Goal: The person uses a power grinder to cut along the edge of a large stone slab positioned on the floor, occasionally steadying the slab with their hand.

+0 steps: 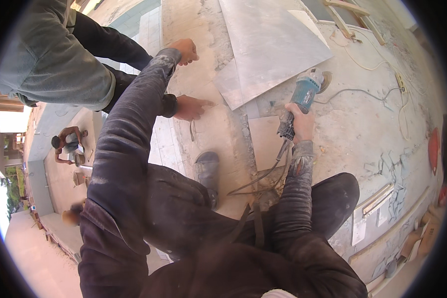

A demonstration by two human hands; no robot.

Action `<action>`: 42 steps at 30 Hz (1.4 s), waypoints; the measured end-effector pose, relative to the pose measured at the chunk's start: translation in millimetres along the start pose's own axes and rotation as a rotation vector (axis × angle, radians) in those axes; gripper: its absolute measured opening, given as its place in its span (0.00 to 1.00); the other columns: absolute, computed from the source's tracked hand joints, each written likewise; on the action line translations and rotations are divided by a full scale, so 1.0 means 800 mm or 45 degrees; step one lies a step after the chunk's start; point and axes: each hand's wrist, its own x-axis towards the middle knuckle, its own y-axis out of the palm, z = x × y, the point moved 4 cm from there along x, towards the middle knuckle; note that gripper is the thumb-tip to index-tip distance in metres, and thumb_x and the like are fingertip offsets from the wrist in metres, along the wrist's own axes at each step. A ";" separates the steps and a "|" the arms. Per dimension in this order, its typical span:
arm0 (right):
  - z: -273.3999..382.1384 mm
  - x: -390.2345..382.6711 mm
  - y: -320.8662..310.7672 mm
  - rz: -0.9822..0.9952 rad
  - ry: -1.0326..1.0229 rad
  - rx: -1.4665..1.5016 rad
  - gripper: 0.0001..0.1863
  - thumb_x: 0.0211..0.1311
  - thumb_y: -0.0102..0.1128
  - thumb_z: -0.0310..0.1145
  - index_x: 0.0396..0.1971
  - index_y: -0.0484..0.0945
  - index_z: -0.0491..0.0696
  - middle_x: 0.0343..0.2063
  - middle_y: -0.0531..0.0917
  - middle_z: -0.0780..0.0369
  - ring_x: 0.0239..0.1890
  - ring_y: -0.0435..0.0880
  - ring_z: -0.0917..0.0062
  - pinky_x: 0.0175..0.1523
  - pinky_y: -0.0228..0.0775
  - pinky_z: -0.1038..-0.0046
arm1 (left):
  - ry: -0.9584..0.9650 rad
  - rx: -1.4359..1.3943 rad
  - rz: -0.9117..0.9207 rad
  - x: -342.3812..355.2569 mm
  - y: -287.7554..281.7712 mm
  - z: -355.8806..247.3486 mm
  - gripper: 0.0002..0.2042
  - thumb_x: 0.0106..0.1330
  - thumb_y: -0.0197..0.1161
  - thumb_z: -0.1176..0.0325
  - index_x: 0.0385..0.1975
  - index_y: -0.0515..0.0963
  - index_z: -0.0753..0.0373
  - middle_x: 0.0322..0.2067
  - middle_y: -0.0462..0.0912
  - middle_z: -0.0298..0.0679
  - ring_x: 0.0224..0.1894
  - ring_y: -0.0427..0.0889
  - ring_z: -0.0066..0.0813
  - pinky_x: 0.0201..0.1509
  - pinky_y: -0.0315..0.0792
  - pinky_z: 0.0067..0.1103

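Note:
My left hand (pixel 186 51) reaches up across the dusty floor, its fingers curled, with whatever they might hold too small to make out. Below it, a co-worker's hand (pixel 192 108) hovers by or rests on the floor. In my right hand (pixel 302 121) is a teal angle grinder (pixel 307 89) with a disc, its cord trailing down past my leg. The grinder lies beside large pale grey tiles (pixel 278 49), stacked askew, and a smaller beige tile (pixel 264 144). My sandalled foot (pixel 207 176) is between my arms.
The co-worker (pixel 54 64) in grey clothing leans in from the left. Another person (pixel 69 141) squats farther off near buckets (pixel 78 179). Cables (pixel 402 109), a wooden frame (pixel 340 22), tile scraps (pixel 392 169) and a long metal tool (pixel 377 201) lie on the right.

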 end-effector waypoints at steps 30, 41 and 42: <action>-0.058 0.062 0.053 0.266 -0.106 -0.804 0.31 0.38 0.68 0.44 0.39 0.76 0.34 0.36 0.83 0.47 0.40 0.84 0.58 0.45 0.75 0.63 | 0.276 0.007 -0.380 -0.237 0.462 -0.125 0.35 0.62 0.62 0.48 0.65 0.64 0.63 0.70 0.53 0.55 0.73 0.49 0.52 0.73 0.44 0.45; -0.108 0.113 0.153 0.426 -0.085 -0.986 0.40 0.38 0.68 0.46 0.49 0.69 0.35 0.43 0.81 0.43 0.48 0.82 0.51 0.54 0.74 0.62 | 0.241 -0.267 -0.480 -0.232 0.457 -0.111 0.29 0.62 0.62 0.57 0.62 0.67 0.62 0.68 0.59 0.52 0.72 0.54 0.49 0.73 0.45 0.47; -0.109 0.114 0.157 0.426 -0.066 -0.992 0.40 0.39 0.68 0.46 0.50 0.69 0.35 0.44 0.81 0.43 0.48 0.82 0.52 0.54 0.74 0.62 | 0.240 -0.280 -0.483 -0.233 0.457 -0.110 0.28 0.62 0.62 0.58 0.61 0.68 0.63 0.68 0.59 0.52 0.72 0.54 0.49 0.73 0.46 0.47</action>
